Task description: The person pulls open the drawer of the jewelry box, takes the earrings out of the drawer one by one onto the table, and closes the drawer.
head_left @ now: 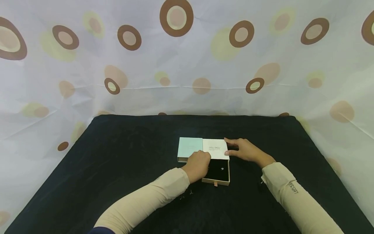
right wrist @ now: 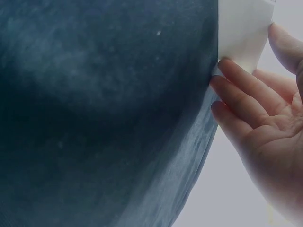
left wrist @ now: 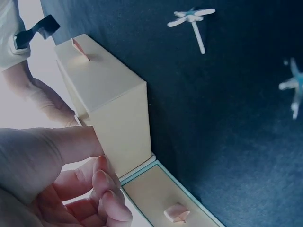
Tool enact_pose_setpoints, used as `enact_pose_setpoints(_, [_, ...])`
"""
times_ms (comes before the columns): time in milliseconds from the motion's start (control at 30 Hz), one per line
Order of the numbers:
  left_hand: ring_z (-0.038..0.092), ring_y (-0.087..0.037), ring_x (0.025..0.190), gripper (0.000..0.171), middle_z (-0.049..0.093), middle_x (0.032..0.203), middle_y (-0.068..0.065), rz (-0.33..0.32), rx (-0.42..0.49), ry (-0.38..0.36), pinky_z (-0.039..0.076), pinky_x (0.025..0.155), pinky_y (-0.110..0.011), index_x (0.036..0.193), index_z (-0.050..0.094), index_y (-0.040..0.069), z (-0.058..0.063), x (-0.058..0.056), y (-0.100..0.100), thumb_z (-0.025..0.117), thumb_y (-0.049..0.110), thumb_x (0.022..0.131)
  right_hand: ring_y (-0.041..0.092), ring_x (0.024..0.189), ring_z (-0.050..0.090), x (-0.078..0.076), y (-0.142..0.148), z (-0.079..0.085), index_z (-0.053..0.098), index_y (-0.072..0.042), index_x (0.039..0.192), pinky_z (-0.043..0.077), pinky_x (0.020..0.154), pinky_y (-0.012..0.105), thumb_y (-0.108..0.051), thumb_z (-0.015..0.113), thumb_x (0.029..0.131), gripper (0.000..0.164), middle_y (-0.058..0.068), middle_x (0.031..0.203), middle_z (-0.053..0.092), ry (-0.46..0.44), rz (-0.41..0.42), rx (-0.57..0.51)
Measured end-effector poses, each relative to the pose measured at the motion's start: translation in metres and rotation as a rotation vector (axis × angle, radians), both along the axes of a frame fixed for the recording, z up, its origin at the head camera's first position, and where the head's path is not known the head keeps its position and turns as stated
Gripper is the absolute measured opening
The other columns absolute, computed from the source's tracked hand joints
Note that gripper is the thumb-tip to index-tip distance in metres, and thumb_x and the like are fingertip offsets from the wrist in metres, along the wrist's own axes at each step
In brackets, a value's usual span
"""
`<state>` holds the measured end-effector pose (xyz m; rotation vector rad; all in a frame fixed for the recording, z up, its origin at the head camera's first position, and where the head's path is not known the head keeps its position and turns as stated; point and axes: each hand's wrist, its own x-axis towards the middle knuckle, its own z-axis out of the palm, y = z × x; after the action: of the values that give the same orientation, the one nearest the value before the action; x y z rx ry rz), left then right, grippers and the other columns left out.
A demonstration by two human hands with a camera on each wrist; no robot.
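A white drawer box (head_left: 214, 148) printed with small lettering lies on the black cloth, its drawer (head_left: 216, 182) pulled out towards me. On the dark padding inside is a small silvery star-shaped piece (head_left: 222, 168). My left hand (head_left: 198, 165) is bent over the drawer's left side. In the left wrist view its thumb meets the drawer edge and the other fingers curl; whatever lies between thumb and forefinger is hidden. My right hand (head_left: 246, 150) holds the white box at its right edge, thumb apart from the fingers (right wrist: 239, 97).
A pale turquoise box (head_left: 190, 148) with a ribbon tab (left wrist: 176, 212) adjoins the white box on its left. Nearer me on the cloth lie two small star-shaped pieces, one with a thin post (left wrist: 191, 18). A patterned curtain (head_left: 181, 71) hangs behind the table.
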<state>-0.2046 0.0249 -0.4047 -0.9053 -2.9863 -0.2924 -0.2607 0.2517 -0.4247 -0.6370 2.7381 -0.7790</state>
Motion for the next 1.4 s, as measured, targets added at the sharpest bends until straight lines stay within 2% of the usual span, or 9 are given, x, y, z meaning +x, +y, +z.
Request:
enact_pose_setpoints(167, [0.052,-0.009,0.047,0.009,0.064,0.063,-0.005,0.007,0.018,-0.003,0.037,0.04,-0.019,0.089,0.072,0.0,-0.001,0.001,-0.001,0.063,0.0,0.086,0.041,0.122,0.051,-0.001,0.0,0.0,0.034,0.003,0.145,0.042,0.098,0.052,-0.036,0.065,0.089,0.074,0.023,0.135,0.051,0.023,0.017,0.01])
enact_pose_setpoints(400, [0.047,-0.007,0.046,0.017,0.06,0.057,-0.003,0.016,0.061,-0.026,0.035,0.04,-0.019,0.07,0.067,0.004,-0.004,0.001,-0.003,0.063,-0.002,0.085,0.038,0.12,0.054,0.001,0.002,0.0,0.034,0.005,0.144,0.045,0.094,0.051,-0.041,0.063,0.09,0.076,0.024,0.131,0.055,0.036,0.044,0.035])
enact_pose_setpoints(567, [0.046,-0.008,0.045,0.019,0.057,0.055,-0.003,0.014,0.092,-0.033,0.035,0.041,-0.019,0.068,0.066,0.004,-0.007,0.001,-0.003,0.062,-0.003,0.085,0.039,0.119,0.054,0.004,0.003,0.0,0.031,0.007,0.145,0.046,0.093,0.052,-0.042,0.061,0.091,0.079,0.026,0.132,0.053,0.036,0.054,0.036])
enact_pose_setpoints(800, [0.043,-0.007,0.043,0.025,0.05,0.049,0.001,0.031,0.096,-0.028,0.033,0.041,-0.019,0.062,0.061,0.008,-0.009,0.001,-0.003,0.064,0.0,0.085,0.044,0.128,0.043,0.009,0.006,0.004,0.019,0.008,0.148,0.04,0.098,0.056,-0.045,0.068,0.086,0.095,0.028,0.141,0.043,-0.068,0.123,0.019])
enact_pose_setpoints(967, [0.042,-0.008,0.043,0.019,0.049,0.049,0.001,0.038,0.117,-0.045,0.032,0.041,-0.019,0.067,0.064,0.005,-0.008,0.002,-0.004,0.064,0.0,0.085,0.046,0.132,0.036,0.012,0.007,0.007,0.017,0.007,0.149,0.034,0.103,0.058,-0.047,0.067,0.086,0.096,0.028,0.145,0.037,-0.103,0.163,0.037])
enact_pose_setpoints(1067, [0.042,-0.007,0.043,0.019,0.048,0.047,0.002,0.048,0.13,-0.058,0.032,0.041,-0.018,0.066,0.064,0.005,-0.007,0.002,-0.004,0.064,0.0,0.085,0.045,0.133,0.035,0.016,0.006,0.009,0.018,0.006,0.149,0.034,0.103,0.057,-0.049,0.066,0.086,0.097,0.027,0.148,0.033,-0.107,0.158,0.058])
enact_pose_setpoints(1200, [0.04,-0.007,0.041,0.027,0.046,0.043,0.003,0.06,0.146,-0.075,0.032,0.041,-0.018,0.06,0.061,0.008,-0.007,0.002,-0.004,0.065,0.001,0.085,0.046,0.134,0.034,0.023,0.004,0.012,0.015,0.005,0.15,0.033,0.104,0.058,-0.05,0.072,0.08,0.105,0.028,0.15,0.029,-0.145,0.139,0.073])
enact_pose_setpoints(1400, [0.042,-0.006,0.04,0.032,0.047,0.044,0.004,0.054,0.175,-0.067,0.032,0.04,-0.017,0.056,0.055,0.01,-0.006,0.001,-0.005,0.066,0.001,0.084,0.047,0.132,0.036,0.037,0.0,0.014,-0.002,0.003,0.151,0.032,0.103,0.059,-0.049,0.08,0.071,0.126,0.033,0.15,0.023,-0.205,0.163,0.064])
